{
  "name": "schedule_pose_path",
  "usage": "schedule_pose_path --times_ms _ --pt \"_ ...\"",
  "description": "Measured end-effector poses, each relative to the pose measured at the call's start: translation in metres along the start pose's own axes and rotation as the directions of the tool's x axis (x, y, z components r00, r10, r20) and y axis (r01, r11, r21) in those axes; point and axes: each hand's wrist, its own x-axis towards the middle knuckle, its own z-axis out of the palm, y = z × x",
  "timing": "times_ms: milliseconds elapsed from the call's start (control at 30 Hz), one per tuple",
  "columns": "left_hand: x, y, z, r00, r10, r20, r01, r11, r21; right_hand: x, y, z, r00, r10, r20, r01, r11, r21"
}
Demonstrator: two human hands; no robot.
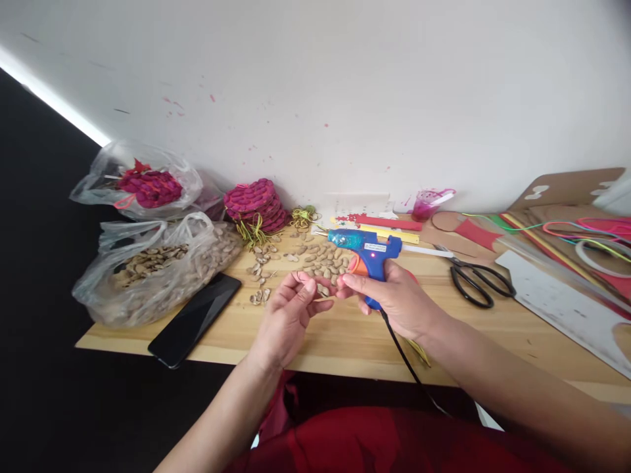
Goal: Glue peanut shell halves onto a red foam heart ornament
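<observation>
A blue glue gun [371,253] with an orange trigger and a small lit light is gripped in my right hand [397,299], its nozzle pointing left. My left hand [290,312] pinches a peanut shell [322,290] between thumb and fingers, and the fingertips of my right hand meet it from the right. Thin dark thread shows by my left fingertips. Just behind the hands, many peanut shells [328,255] lie on the wooden table [315,348]. A black cable hangs from the glue gun's handle.
Left stand a plastic bag of shells [148,289], a black phone [194,320] and a bag with a purple piece [152,189]. Stacked purple pieces [254,203] sit against the wall. Black scissors [480,282], a white board [566,315] and coloured cords [591,230] lie right.
</observation>
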Motion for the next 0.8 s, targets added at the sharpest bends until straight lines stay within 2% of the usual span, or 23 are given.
schedule_pose_path --times_ms 133,233,333,500,667,800 --pt "-0.001 0.004 -0.001 0.999 0.024 0.027 -0.027 0.995 0.093 -0.001 0.000 0.003 0.998 -0.066 0.021 0.067 0.995 -0.073" --pt "0.000 0.007 -0.003 0.996 -0.068 0.065 0.063 0.996 0.066 -0.004 0.001 0.007 0.995 -0.085 0.060 0.092 0.987 -0.133" --pt "0.000 0.007 -0.006 0.986 -0.155 0.054 0.155 0.988 0.010 -0.006 0.002 0.011 0.993 -0.092 0.079 0.108 0.966 -0.237" --pt "-0.006 0.007 -0.007 0.979 -0.202 0.018 0.201 0.979 0.029 -0.006 0.002 0.016 0.981 -0.162 0.109 0.191 0.909 -0.371" --pt "-0.013 0.009 -0.005 0.987 -0.159 -0.025 0.160 0.985 0.070 -0.005 0.006 0.019 0.954 -0.280 0.107 0.291 0.781 -0.553" --pt "-0.021 0.006 -0.006 0.998 -0.029 -0.061 0.038 0.985 0.166 -0.006 0.016 0.020 0.938 -0.344 0.047 0.296 0.720 -0.628"
